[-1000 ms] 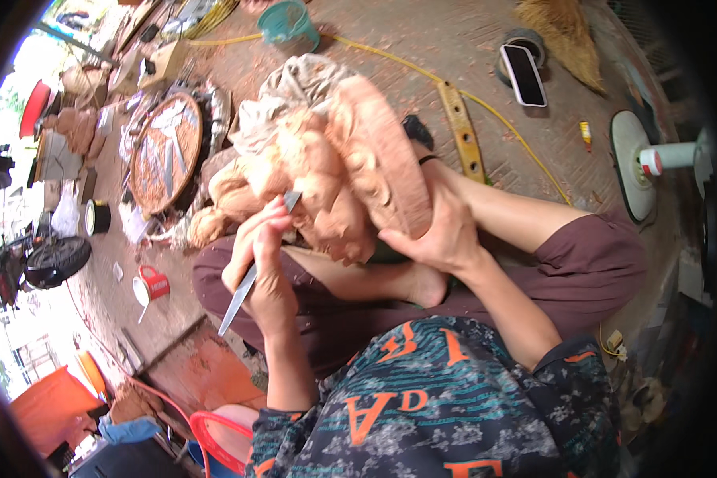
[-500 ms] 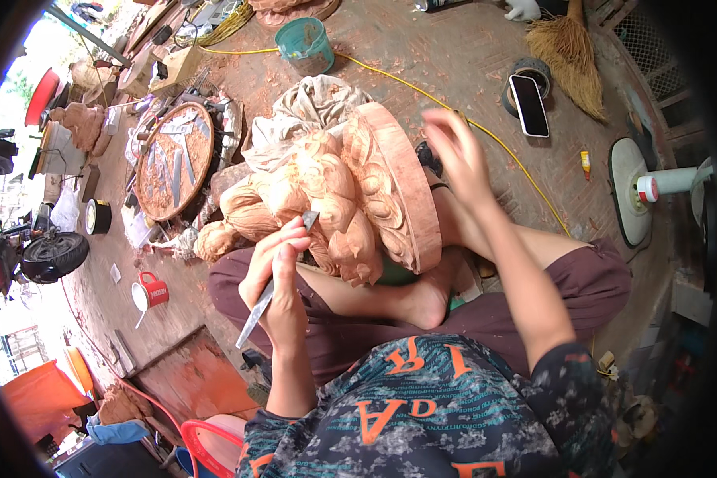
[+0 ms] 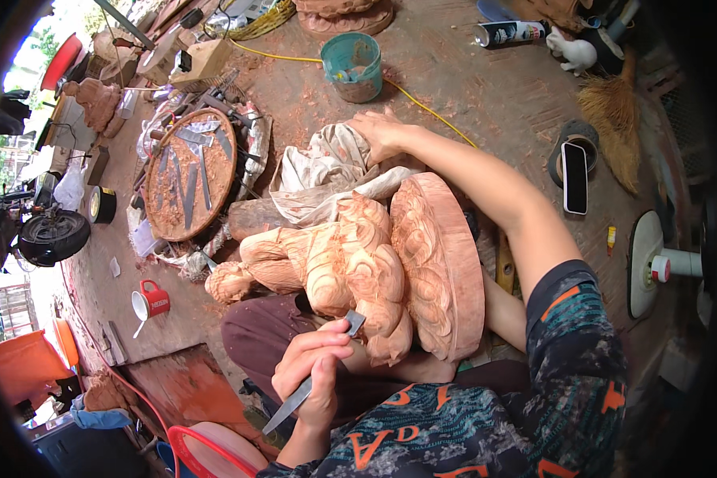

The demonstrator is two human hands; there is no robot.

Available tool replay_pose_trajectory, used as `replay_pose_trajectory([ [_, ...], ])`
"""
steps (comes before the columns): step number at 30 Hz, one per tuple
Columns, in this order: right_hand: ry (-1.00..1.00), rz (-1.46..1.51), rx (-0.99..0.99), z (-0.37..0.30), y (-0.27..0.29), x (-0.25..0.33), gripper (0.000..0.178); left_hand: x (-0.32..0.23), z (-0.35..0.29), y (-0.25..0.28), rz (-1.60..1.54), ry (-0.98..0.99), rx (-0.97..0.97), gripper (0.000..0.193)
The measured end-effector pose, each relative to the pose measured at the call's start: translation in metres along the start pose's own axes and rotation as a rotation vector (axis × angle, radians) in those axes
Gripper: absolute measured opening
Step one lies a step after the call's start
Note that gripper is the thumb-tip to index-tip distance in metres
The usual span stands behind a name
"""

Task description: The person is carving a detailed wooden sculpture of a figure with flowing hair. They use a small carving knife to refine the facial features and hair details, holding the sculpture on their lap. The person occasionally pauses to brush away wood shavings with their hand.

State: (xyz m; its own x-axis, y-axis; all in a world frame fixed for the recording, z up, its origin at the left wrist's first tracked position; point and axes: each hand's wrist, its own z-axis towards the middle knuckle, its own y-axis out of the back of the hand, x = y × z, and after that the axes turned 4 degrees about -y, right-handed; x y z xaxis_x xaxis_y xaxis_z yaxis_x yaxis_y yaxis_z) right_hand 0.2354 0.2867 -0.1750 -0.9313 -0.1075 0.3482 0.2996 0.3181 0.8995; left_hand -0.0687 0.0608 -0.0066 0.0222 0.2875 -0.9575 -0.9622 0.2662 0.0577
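I see orange letters [image 3: 364, 450] on the shirt [image 3: 470, 426]; the wood carving [image 3: 349, 267] lies sideways by the legs [image 3: 256, 334]; the right hand [image 3: 380, 135] touches the cloth [image 3: 323, 163], grip I can't tell; white writing marks the red mug [image 3: 158, 301]; the left hand [image 3: 315, 374] clasps a chisel [image 3: 289, 406].

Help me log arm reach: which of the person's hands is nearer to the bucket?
Right. The right hand is at the cloth, just short of the bucket; the left hand, holding a metal tool, is much farther back, on the carving's near side.
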Motion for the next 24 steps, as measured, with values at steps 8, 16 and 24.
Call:
replay_pose_trajectory([
  [8,0.159,0.378,0.002,-0.07,-0.04,-0.05,0.049,-0.003,0.005,-0.003,0.02,0.047,0.004,0.029],
  [16,-0.128,0.791,-0.252,-0.105,-0.053,-0.065,0.041,-0.004,0.017,0.0,0.022,-0.024,0.097,0.024],
  [24,-0.31,0.994,-1.062,-0.291,0.04,0.132,0.024,0.001,0.012,0.02,-0.076,-0.069,0.074,0.013],
])
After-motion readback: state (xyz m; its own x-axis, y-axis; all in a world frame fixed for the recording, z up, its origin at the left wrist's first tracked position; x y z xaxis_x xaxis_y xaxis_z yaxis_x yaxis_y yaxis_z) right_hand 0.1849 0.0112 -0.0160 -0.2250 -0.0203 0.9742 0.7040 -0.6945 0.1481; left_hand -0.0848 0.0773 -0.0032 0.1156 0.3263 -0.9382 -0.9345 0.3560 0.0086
